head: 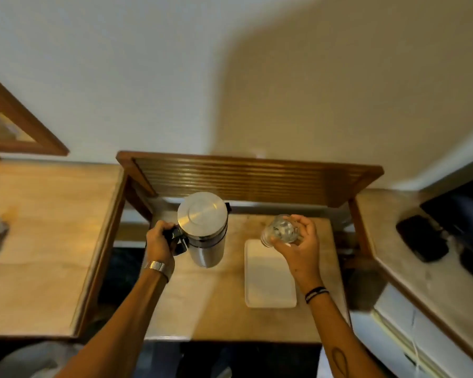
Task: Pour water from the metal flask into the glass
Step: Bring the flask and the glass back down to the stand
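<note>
Left grip (pixel 159 241) wraps the metal flask (pixel 205 230) handle; right grip (pixel 298 238) holds the glass (pixel 280 231) beside the flask, ready for pouring.

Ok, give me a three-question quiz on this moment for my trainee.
1. True or false: the flask has its lid on.
2. Which hand holds the glass? A) left B) right C) neither
3. Fill in: the white tray lies on the ____ table.

Key: 1 true. 2 B, the right hand holds it above the tray's far end; the left hand grips the flask's black handle. 3 wooden.
</note>
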Motion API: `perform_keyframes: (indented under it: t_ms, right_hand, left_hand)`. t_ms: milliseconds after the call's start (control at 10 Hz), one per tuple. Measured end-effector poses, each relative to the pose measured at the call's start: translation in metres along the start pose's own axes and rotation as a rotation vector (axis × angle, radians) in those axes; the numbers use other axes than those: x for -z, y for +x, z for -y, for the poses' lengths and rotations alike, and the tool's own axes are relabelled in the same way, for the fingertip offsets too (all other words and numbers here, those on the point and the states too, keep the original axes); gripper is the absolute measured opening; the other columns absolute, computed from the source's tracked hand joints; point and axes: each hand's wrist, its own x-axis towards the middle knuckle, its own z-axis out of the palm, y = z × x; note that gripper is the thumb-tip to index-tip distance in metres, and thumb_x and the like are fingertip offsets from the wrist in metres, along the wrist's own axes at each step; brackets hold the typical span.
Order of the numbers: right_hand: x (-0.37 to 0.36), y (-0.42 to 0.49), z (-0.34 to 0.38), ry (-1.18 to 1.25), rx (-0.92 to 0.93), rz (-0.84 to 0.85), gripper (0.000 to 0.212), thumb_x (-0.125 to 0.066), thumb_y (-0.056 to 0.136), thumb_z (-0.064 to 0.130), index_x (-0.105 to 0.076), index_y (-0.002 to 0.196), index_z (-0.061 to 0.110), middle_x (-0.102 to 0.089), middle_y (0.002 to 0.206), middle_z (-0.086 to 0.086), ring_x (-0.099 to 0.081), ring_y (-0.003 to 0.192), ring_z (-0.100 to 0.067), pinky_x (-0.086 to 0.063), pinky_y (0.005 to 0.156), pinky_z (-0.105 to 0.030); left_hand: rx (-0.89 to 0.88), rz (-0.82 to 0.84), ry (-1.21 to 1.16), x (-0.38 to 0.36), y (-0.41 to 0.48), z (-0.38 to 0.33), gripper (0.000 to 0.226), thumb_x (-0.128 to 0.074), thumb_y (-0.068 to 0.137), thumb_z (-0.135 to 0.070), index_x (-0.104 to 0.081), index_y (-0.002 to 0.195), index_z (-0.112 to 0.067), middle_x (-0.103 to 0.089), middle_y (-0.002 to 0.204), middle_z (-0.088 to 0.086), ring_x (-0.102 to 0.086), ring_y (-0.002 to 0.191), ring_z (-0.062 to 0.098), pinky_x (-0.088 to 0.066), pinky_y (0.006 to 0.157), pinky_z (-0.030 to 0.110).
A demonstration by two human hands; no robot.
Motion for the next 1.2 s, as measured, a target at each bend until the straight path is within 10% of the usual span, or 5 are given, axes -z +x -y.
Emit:
perform_keyframes:
  t_ms: [500,800,1200]
  right_hand:
    - [-0.041,0.023,-0.274,-0.441,-0.292,0.099,0.078,-0.095,0.073,-0.008,-0.061,0.142,0.002,-0.069,0.143,-0.019,-0.064,0.132,-0.04,-0.056,0.11,-0.058]
    - [-0.054,0.04,-0.304,-0.494,-0.351,0.112,0.079,-0.095,0.075,-0.005,-0.059,0.144,0.008,-0.068,0.145,-0.016,-0.063,0.134,-0.037,-0.054,0.115,-0.042]
    - [-0.061,0.036,-0.288,-0.512,-0.344,0.157,0.097,-0.093,0.081,-0.001,-0.042,0.163,0.009,-0.052,0.165,-0.017,-0.048,0.153,-0.039,-0.044,0.126,-0.056]
  left_hand:
    - [0.164,-0.119,-0.001,0.056,0.105,0.209,0.044,-0.041,0.08,-0.013,-0.06,0.041,-0.023,-0.056,0.048,-0.01,-0.049,0.045,0.012,-0.037,0.05,0.025]
    - [0.141,-0.097,0.031,0.055,0.112,0.217,0.048,-0.039,0.08,-0.015,-0.064,0.041,-0.024,-0.055,0.044,-0.014,-0.047,0.044,0.005,-0.033,0.044,0.019]
    - [0.073,-0.047,0.215,0.07,0.113,0.217,0.045,-0.044,0.078,-0.018,-0.062,0.038,-0.024,-0.051,0.041,-0.016,-0.047,0.042,0.001,-0.04,0.045,0.014]
